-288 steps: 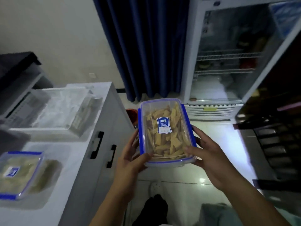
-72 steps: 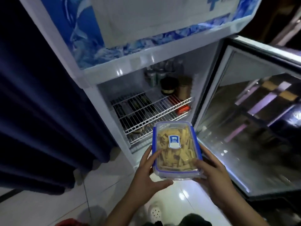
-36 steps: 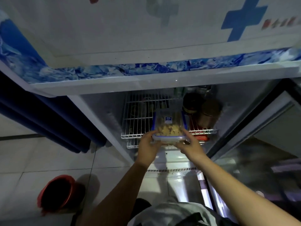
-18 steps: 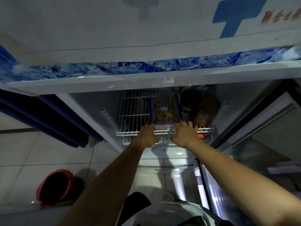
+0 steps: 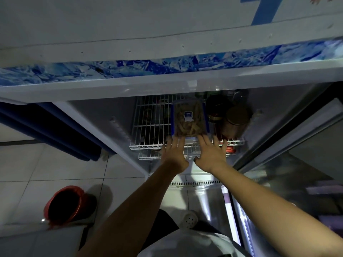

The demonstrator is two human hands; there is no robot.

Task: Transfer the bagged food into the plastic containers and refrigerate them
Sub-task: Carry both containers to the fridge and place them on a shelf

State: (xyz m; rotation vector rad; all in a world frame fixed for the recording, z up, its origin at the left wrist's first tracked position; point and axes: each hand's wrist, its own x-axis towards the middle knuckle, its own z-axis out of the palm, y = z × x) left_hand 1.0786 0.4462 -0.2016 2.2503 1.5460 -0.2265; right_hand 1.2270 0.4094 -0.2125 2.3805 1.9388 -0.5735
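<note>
Head view — both hands (image 5: 193,154) flat, fingertips against container (image 5: 189,118).

One head-worn view looks steeply down, close before the open fridge (image 5: 185,84); forearms reach forward.

— What sits on the tiled floor (image 5: 27,164)?
— A red bucket (image 5: 64,204), left of a blue curtain's (image 5: 61,130) hem.
— And further right?
— Two brown jars (image 5: 228,115), side by side.

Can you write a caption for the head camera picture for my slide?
Both open hands, left hand and right hand, push the food container onto the fridge's wire shelf.
</note>
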